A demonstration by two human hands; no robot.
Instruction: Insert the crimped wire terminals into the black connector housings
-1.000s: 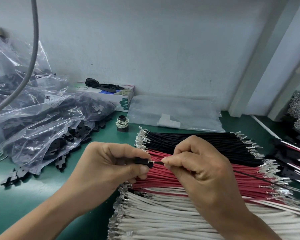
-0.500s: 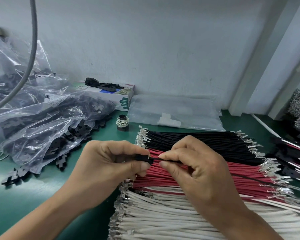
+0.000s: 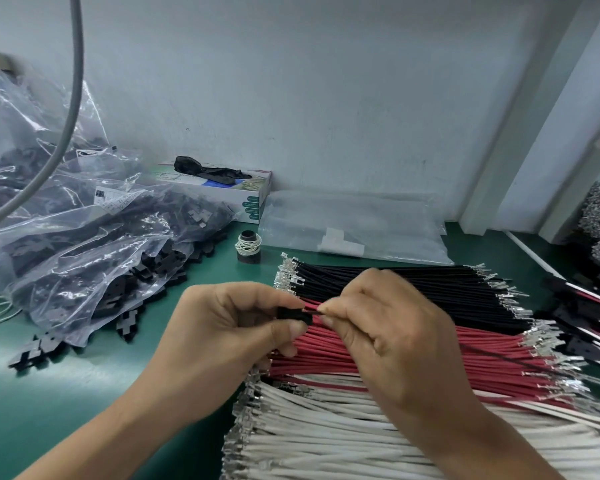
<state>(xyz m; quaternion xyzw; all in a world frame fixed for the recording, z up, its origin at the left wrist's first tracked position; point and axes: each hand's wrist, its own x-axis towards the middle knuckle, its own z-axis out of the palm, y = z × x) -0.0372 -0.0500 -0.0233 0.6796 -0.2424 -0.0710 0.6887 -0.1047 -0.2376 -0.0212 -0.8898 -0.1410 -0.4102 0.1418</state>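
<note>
A small black plastic connector housing [image 3: 294, 315] is being pinched by the left hand [image 3: 229, 341] above the red wire bundle [image 3: 395, 355]. A thin black wire [image 3: 311, 309] is being pinched by the right hand [image 3: 388, 337] and pushed in. Next, a firm straight push is probably needed.

Both hands meet mid-frame: left hand [image 3: 229, 327] curled in a pinch, right hand [image 3: 381, 327] pinching, fingertips nearly touching.

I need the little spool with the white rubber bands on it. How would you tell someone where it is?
Start at the glove box against the back wall. Just in front of its right corner, on the green bench mat, stands a small black spool, left of the black wire bundle. It alone is upright, wrapped in white bands.
</note>
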